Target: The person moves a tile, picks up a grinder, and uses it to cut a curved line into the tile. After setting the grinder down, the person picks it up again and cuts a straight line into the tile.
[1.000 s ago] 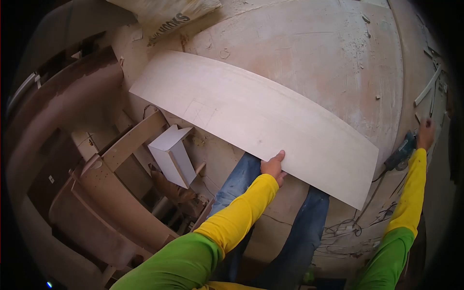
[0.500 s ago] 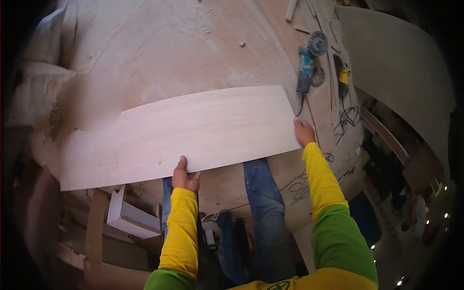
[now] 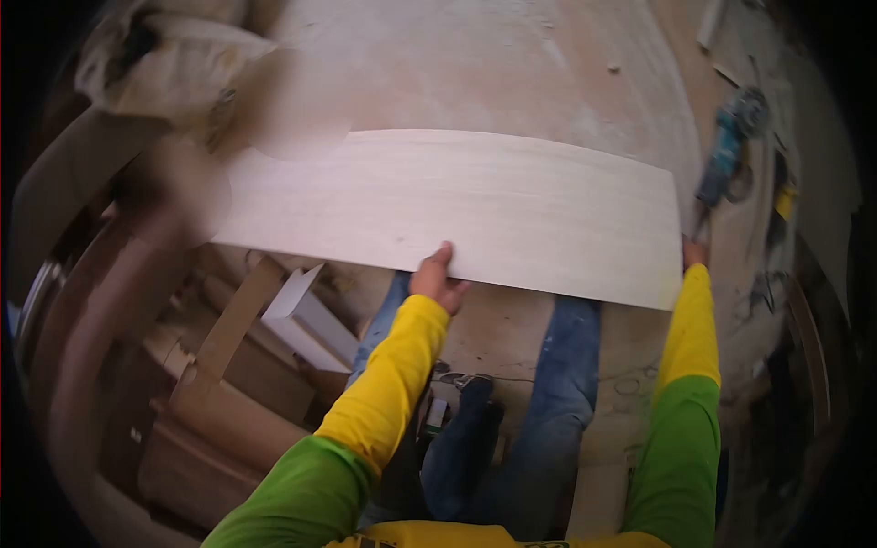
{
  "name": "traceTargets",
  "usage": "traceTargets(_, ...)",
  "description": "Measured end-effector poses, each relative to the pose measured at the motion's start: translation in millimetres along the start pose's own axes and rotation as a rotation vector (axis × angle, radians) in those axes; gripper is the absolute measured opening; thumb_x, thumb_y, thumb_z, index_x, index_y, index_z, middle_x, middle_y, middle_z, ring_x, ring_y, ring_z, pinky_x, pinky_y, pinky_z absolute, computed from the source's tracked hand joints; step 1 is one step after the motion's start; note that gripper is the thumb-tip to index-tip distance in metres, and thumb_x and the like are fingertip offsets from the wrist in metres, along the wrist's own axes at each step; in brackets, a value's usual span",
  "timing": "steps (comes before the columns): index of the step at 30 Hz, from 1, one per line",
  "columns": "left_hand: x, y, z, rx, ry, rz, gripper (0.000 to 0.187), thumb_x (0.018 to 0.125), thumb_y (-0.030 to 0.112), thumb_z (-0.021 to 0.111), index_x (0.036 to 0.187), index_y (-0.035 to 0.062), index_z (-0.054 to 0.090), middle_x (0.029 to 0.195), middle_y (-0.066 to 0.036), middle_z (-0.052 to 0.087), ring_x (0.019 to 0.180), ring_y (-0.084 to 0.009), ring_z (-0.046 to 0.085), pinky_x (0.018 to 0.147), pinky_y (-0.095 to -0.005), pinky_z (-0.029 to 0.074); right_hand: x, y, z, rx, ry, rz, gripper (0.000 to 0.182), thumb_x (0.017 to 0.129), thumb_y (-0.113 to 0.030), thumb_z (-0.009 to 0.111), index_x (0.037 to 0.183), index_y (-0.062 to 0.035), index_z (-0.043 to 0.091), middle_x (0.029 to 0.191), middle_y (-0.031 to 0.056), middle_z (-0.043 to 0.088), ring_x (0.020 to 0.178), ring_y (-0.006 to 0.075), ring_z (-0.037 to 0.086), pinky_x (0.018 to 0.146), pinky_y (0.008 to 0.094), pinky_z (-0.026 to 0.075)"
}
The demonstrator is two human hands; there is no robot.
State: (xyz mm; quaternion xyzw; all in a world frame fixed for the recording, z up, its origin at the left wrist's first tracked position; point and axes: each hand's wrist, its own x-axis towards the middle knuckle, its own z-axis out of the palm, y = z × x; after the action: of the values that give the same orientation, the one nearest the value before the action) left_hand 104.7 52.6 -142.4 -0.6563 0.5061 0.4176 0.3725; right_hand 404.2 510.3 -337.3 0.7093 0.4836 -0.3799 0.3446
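Note:
A long, pale wooden board (image 3: pixel 484 201) lies nearly flat across my front, above my legs. My left hand (image 3: pixel 440 279) grips its near edge around the middle, thumb on top and fingers underneath. At the board's right end my right hand (image 3: pixel 696 253) is closed on the short edge; its fingers are partly hidden and blurred. A teal angle grinder (image 3: pixel 724 151) rests on the dusty surface just beyond my right hand. The far left end of the board is partly covered by a blurred patch.
Light cloth or sacking (image 3: pixel 183 68) is bunched at the upper left. Below the board on the left stand a white box-like piece (image 3: pixel 311 320) and brown wooden panels (image 3: pixel 242 315). A yellow tool (image 3: pixel 786 201) and cables lie at the right. Wood strips (image 3: pixel 711 26) lie top right.
The view has swung to the left, so the board, grinder and hands appear farther right. The board's tilt in view has changed. Both hands keep their hold on it.

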Motion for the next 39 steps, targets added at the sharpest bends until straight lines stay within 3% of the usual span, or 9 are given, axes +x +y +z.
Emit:
traceTargets(5,13,0,-3,-0.044,-0.027,-0.012,0.045,0.096,0.032,0.063,0.133,0.0096,0.050,0.132,-0.013,0.055,0.118,-0.0330,0.055,0.103,-0.0518,0.042,-14,10,9,0.466,-0.308,-0.109,0.049,0.096,-0.031,0.054,0.127,0.0067,0.057,0.111,0.0161,0.069,0.097,0.0254,0.068,0.085,0.0335,0.053)
traceTargets(8,2,4,5,-0.056,-0.031,0.023,0.041,0.095,0.030,0.064,0.129,0.0085,0.054,0.124,-0.017,0.059,0.114,-0.0331,0.059,0.103,-0.0506,0.043,-17,43,-4,0.746,-0.169,-0.086,0.022,0.093,-0.034,0.064,0.094,-0.0116,0.059,0.078,0.0014,0.059,0.071,0.0134,0.057,0.065,0.0307,0.047)
traceTargets(12,9,8,3,-0.081,0.068,-0.003,0.037,0.095,0.031,0.065,0.125,0.0100,0.058,0.124,-0.011,0.062,0.115,-0.0285,0.058,0.100,-0.0480,0.044,-38,41,-67,0.644,-0.014,-0.173,0.029,0.086,-0.031,0.075,0.100,-0.0101,0.061,0.071,-0.0002,0.055,0.059,0.0118,0.051,0.053,0.0301,0.044)
traceTargets(16,15,10,0,-0.098,0.070,-0.010,0.037,0.093,0.027,0.068,0.124,0.0082,0.058,0.124,-0.011,0.062,0.115,-0.0287,0.059,0.101,-0.0488,0.046,-20,25,-149,0.051,0.263,-0.308,0.036,0.079,-0.029,0.079,0.102,-0.0023,0.072,0.083,0.0047,0.066,0.078,0.0160,0.060,0.073,0.0304,0.048)
traceTargets(23,14,9,5,-0.193,0.097,-0.016,0.034,0.093,0.021,0.069,0.122,0.0062,0.058,0.123,-0.012,0.062,0.115,-0.0300,0.059,0.102,-0.0483,0.048,-18,-25,-231,-0.233,0.607,-0.408,0.046,0.080,-0.036,0.073,0.113,-0.0033,0.071,0.107,0.0180,0.071,0.102,0.0329,0.066,0.091,0.0369,0.048)
traceTargets(27,7,9,5,-0.100,0.083,0.018,0.037,0.094,0.028,0.067,0.125,0.0101,0.058,0.125,-0.011,0.062,0.116,-0.0287,0.058,0.102,-0.0487,0.046,-60,-82,-157,-0.363,0.754,-0.327,0.052,0.087,-0.042,0.063,0.124,-0.0059,0.063,0.119,0.0212,0.067,0.109,0.0388,0.063,0.095,0.0412,0.048)
traceTargets(28,5,8,6,-0.072,0.075,0.004,0.037,0.095,0.030,0.065,0.126,0.0101,0.057,0.127,-0.012,0.061,0.116,-0.0289,0.058,0.102,-0.0482,0.045,-34,-63,-148,-0.809,0.426,-0.641,0.058,0.090,-0.049,0.058,0.129,-0.0059,0.059,0.129,0.0239,0.060,0.117,0.0401,0.058,0.097,0.0449,0.047)
traceTargets(31,12,4,1,-0.056,0.031,0.005,0.039,0.098,0.035,0.060,0.128,0.0097,0.056,0.129,-0.012,0.060,0.114,-0.0303,0.060,0.101,-0.0468,0.045,-100,-73,-33,-0.483,-0.112,-0.304,0.088,0.091,-0.070,0.044,0.133,0.0060,0.053,0.140,0.0309,0.049,0.133,0.0449,0.044,0.111,0.0436,0.035)
traceTargets(39,12,-5,-11,-0.246,-0.094,0.120,0.036,0.097,0.024,0.061,0.127,0.0059,0.055,0.123,-0.012,0.062,0.111,-0.0271,0.061,0.097,-0.0431,0.049,-126,-64,39,-0.398,0.146,-0.310,0.093,0.090,-0.065,0.054,0.131,0.0175,0.048,0.137,0.0355,0.049,0.131,0.0446,0.046,0.110,0.0425,0.037)
